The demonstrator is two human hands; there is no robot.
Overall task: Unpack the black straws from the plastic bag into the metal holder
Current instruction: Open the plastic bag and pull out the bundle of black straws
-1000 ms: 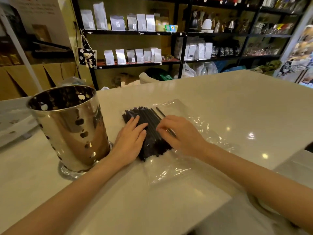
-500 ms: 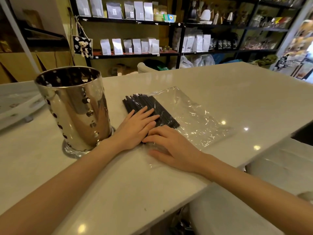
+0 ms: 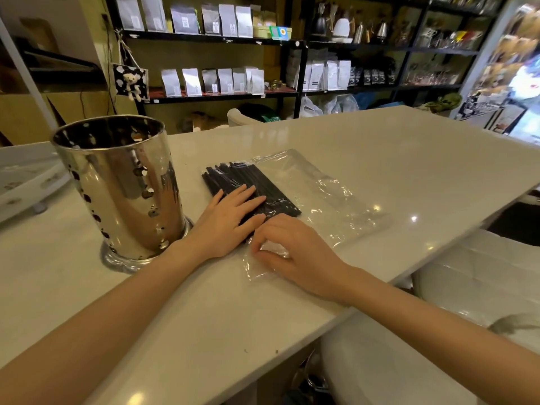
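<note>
A bundle of black straws (image 3: 233, 178) lies flat on the white counter, inside a clear plastic bag (image 3: 321, 206). My left hand (image 3: 228, 220) rests flat on the near half of the bundle, fingers spread. My right hand (image 3: 295, 252) sits just in front of it, thumb and fingers pinching the crinkled near edge of the bag. A tall shiny metal holder (image 3: 122, 182) with punched holes stands upright to the left of my left hand, and its inside looks empty.
The white counter (image 3: 380, 147) runs back and to the right, its front edge close to my right forearm. A white chair (image 3: 482, 282) stands below on the right. Black shelves (image 3: 222, 95) with pouches line the back wall. A white tray (image 3: 23, 176) lies at far left.
My right hand slid off the straws toward me and now pinches the bag's near edge. My left hand has stayed flat on the bundle. The camera view has shifted slightly.
</note>
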